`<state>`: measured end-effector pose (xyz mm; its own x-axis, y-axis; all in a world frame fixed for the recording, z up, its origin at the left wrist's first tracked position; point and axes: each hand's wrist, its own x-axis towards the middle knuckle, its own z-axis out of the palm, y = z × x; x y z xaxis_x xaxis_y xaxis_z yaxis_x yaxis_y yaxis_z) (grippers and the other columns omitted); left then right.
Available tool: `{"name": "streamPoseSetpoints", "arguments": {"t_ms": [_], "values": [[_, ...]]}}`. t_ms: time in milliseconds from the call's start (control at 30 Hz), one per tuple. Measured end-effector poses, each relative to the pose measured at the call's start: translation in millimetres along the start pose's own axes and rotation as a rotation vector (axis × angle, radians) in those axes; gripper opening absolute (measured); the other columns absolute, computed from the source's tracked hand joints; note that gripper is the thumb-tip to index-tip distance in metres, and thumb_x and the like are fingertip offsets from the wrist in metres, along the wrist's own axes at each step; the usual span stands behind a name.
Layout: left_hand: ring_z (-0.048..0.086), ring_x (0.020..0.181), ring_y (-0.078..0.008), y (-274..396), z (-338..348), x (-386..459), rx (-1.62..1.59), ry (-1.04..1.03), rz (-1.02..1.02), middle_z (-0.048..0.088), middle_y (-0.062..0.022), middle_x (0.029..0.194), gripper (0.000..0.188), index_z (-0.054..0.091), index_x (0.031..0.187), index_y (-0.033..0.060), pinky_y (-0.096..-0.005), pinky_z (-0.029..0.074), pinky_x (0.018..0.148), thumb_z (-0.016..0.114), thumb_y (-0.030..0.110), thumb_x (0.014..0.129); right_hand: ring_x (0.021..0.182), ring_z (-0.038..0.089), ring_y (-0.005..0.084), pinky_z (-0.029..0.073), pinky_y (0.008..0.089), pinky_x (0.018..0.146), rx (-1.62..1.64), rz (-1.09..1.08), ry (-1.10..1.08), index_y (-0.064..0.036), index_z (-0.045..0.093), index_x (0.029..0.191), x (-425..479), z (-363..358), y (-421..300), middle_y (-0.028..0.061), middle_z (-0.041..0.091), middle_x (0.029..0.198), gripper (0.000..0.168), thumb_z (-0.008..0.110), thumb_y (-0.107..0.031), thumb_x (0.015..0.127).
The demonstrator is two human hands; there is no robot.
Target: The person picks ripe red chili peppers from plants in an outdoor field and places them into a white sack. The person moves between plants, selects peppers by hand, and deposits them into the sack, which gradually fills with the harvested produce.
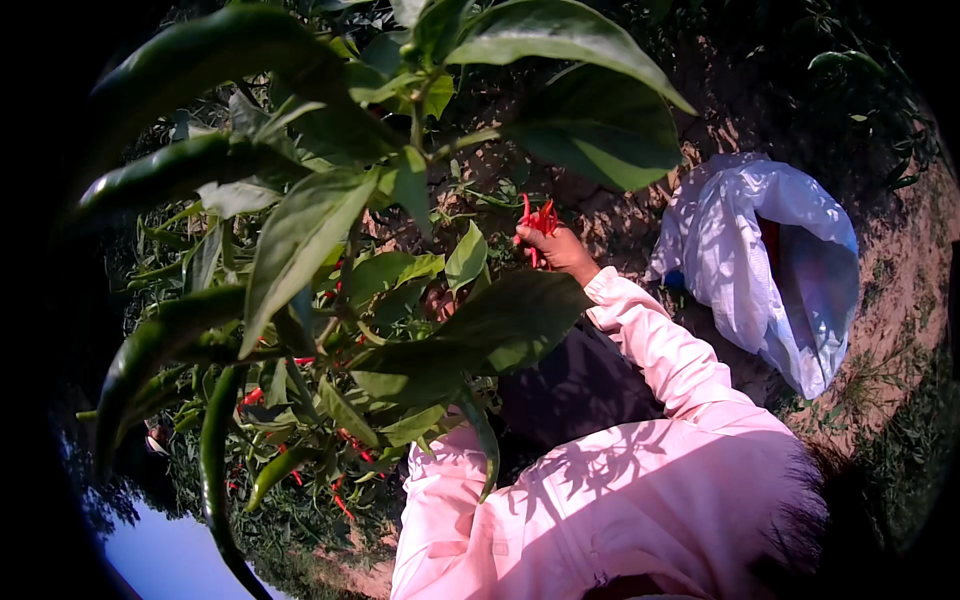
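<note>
My right hand (559,246) is closed around a small bunch of slender red chilli peppers (541,217), whose ends stick out above and below the fist. Leaves hide most of my left hand (441,301); only a patch of skin shows among the foliage, so its grip cannot be made out. A chilli plant (300,247) fills the left and the foreground, its broad leaves hanging between the camera and my arms. Long green chillies (217,442) dangle close to the camera, while red chillies (341,499) show lower in the foliage.
To my right, a white woven plastic sack (720,240) stands on dry soil (892,292) with its mouth open and something red inside. More plants (847,64) grow at the upper right. Dark cloth (577,382) lies between my pink sleeves.
</note>
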<state>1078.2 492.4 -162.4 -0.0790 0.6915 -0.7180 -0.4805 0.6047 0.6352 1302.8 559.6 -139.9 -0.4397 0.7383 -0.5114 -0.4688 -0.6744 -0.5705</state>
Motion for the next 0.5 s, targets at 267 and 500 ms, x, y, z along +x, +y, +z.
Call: {"name": "streamPoseSetpoints", "arguments": {"t_ms": [267,500], "values": [[0.053,0.059,-0.0089,12,64,-25,0.185,0.023,-0.104,0.057,-0.0023,0.070,0.026,0.056,0.090,0.0043,-0.0205,0.043,0.050,0.056,0.031,0.090,0.064,0.052,0.0053,0.042,0.0204,0.055,-0.011,-0.025,-0.144,-0.007,0.055,0.090,8,9,28,-0.0035,0.056,0.075,0.014,0.062,-0.017,0.085],[0.043,0.049,-0.0060,-20,64,-18,0.151,-0.054,-0.018,0.051,0.0016,0.061,0.027,0.051,0.074,0.0083,-0.0193,0.032,0.043,0.059,0.031,0.088,0.073,0.049,0.0064,0.042,0.0234,0.067,-0.212,-0.035,-0.149,-0.004,0.054,0.086,2,-10,36,-0.0025,0.055,0.077,0.014,0.061,-0.016,0.084]]}}
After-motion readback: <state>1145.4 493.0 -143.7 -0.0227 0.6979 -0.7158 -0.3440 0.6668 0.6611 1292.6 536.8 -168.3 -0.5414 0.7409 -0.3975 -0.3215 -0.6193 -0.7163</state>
